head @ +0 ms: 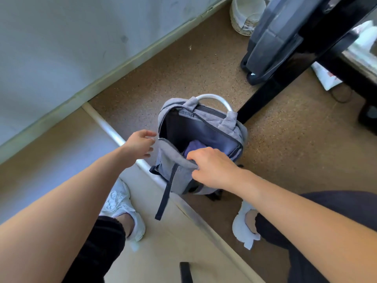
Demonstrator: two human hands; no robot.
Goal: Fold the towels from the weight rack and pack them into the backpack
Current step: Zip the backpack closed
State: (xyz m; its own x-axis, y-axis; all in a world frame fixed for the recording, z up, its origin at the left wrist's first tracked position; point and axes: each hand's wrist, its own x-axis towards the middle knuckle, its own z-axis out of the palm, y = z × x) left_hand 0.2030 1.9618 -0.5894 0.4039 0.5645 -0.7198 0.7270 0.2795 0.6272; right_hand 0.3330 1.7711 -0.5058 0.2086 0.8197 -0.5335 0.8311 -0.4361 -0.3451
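A grey backpack [230, 127] stands upright on the floor in the middle of the view, its main compartment unzipped and gaping. A purple towel [193, 148] lies inside it, partly hidden by my right hand. My right hand [212, 166] grips the near front edge of the backpack's opening, fingers curled over the fabric. My left hand [140, 145] hovers just left of the opening with loosely spread fingers, holding nothing. A dark strap [165, 197] hangs down from the bag's front.
A black weight rack post [285, 74] with dark plates [271, 39] rises right behind the backpack. A white woven basket [246, 15] stands at the back by the wall. My feet in white shoes [120, 203] flank a pale raised platform [163, 242].
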